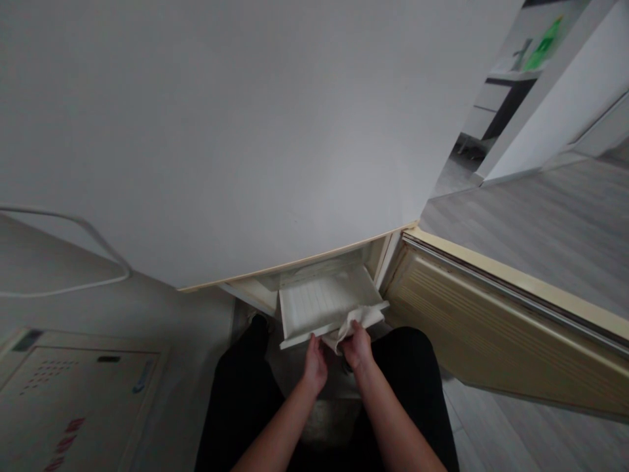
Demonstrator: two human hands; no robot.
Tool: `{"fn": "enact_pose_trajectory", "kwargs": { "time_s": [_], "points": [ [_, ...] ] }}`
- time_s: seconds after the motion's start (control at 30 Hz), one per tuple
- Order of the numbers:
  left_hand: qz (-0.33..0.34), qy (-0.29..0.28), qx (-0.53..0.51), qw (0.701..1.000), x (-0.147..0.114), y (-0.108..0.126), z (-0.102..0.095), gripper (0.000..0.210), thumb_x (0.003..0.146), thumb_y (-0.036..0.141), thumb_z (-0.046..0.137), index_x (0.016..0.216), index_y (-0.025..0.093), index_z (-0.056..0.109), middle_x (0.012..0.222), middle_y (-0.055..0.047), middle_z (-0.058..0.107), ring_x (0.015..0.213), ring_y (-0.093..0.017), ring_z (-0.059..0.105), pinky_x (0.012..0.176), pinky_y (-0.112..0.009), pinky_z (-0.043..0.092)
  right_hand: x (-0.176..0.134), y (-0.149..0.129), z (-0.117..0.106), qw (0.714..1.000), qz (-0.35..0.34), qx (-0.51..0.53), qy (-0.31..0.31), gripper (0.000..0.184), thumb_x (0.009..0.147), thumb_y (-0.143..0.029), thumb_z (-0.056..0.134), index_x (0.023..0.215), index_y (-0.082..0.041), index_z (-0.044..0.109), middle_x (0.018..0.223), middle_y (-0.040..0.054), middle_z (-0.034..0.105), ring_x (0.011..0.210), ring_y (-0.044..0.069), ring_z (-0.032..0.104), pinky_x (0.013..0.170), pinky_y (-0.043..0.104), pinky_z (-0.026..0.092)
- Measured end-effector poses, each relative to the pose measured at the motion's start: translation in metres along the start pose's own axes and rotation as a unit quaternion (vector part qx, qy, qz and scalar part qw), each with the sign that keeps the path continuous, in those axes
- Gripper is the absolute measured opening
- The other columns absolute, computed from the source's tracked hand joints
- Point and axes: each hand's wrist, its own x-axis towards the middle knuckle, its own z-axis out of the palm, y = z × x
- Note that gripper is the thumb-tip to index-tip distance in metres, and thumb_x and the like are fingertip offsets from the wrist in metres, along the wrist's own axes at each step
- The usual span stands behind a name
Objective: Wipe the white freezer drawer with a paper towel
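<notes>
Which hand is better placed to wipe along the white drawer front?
Right, probably. The right hand already grips the crumpled white cloth draped over the white plastic drawer's front edge. The left hand has only its fingers at the edge beside the cloth.

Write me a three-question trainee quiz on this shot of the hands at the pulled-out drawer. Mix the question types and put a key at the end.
1. True or false: the right hand presses a white cloth against the front edge of the white drawer.
2. Where is the left hand? A) flat on the floor; B) at the drawer's front edge, beside the cloth; C) on the open door.
3. Fill in: the open door stands on the person's ____ side.

Key: 1 true; 2 B; 3 right.
</notes>
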Motion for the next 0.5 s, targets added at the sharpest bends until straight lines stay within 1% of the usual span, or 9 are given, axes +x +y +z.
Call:
{"fn": "enact_pose_trajectory", "kwargs": {
  "time_s": [0.03,0.1,0.17,0.27,0.33,0.43,0.5],
  "points": [
    [0.0,-0.005,0.006,1.0,0.0,0.002,0.002,0.043,0.119,0.048,0.049,0.101,0.021,0.077,0.106,-0.009,0.085,0.11,-0.027,0.082,0.103,-0.039,0.064,-0.001,-0.003,-0.001,1.0,-0.006,0.005,-0.005,0.015,0.107,-0.017,0.056,0.113,-0.017,0.07,0.086,0.003,0.08,0.07,0.018,0.076,0.068,0.028,0.064],
    [-0.004,-0.018,0.016,1.0,0.001,0.006,0.007,0.045,0.121,0.049,0.047,0.103,0.021,0.077,0.109,-0.01,0.085,0.111,-0.027,0.082,0.103,-0.038,0.064,-0.003,-0.012,-0.004,0.999,-0.027,0.02,-0.035,0.019,0.105,-0.021,0.058,0.117,-0.016,0.072,0.092,0.0059,0.083,0.078,0.02,0.08,0.073,0.031,0.067],
    [-0.014,-0.011,0.017,1.0,0.004,0.012,0.012,0.042,0.122,0.046,0.047,0.107,0.02,0.077,0.111,-0.01,0.084,0.111,-0.025,0.081,0.099,-0.034,0.063,-0.003,-0.026,-0.012,0.996,-0.051,0.021,-0.075,0.026,0.1,-0.025,0.063,0.12,-0.015,0.075,0.098,0.0097,0.085,0.092,0.025,0.084,0.083,0.035,0.07],
    [-0.028,0.026,-0.012,0.999,0.01,0.02,0.021,0.032,0.122,0.038,0.052,0.106,0.021,0.073,0.104,-0.006,0.081,0.095,-0.02,0.081,0.088,-0.028,0.063,-0.001,-0.056,-0.037,0.987,-0.104,-0.03,-0.117,0.037,0.088,-0.034,0.079,0.12,-0.014,0.079,0.109,0.0119,0.087,0.108,0.031,0.085,0.096,0.041,0.071],
    [-0.03,0.022,-0.054,0.998,0.015,0.026,0.029,0.029,0.12,0.033,0.054,0.1,0.021,0.071,0.095,-0.005,0.078,0.082,-0.019,0.079,0.082,-0.029,0.064,0.0,-0.075,-0.059,0.979,-0.122,-0.096,-0.132,0.046,0.077,-0.04,0.092,0.116,-0.016,0.082,0.111,0.0113,0.088,0.11,0.033,0.085,0.099,0.042,0.07],
    [-0.045,-0.003,-0.098,0.994,0.022,0.036,0.048,0.025,0.117,0.024,0.055,0.096,0.019,0.069,0.087,-0.007,0.075,0.073,-0.021,0.077,0.076,-0.031,0.066,0.002,-0.092,-0.084,0.965,-0.087,-0.181,-0.167,0.057,0.064,-0.05,0.103,0.108,-0.019,0.083,0.111,0.0111,0.088,0.113,0.037,0.085,0.103,0.046,0.069],
    [-0.048,0.014,-0.107,0.993,0.029,0.042,0.063,0.021,0.113,0.014,0.055,0.097,0.019,0.067,0.088,-0.007,0.074,0.074,-0.021,0.078,0.075,-0.03,0.068,0.005,-0.093,-0.09,0.954,-0.054,-0.214,-0.202,0.064,0.06,-0.056,0.105,0.108,-0.02,0.082,0.115,0.0117,0.088,0.119,0.038,0.083,0.109,0.049,0.067]
  ]
}}
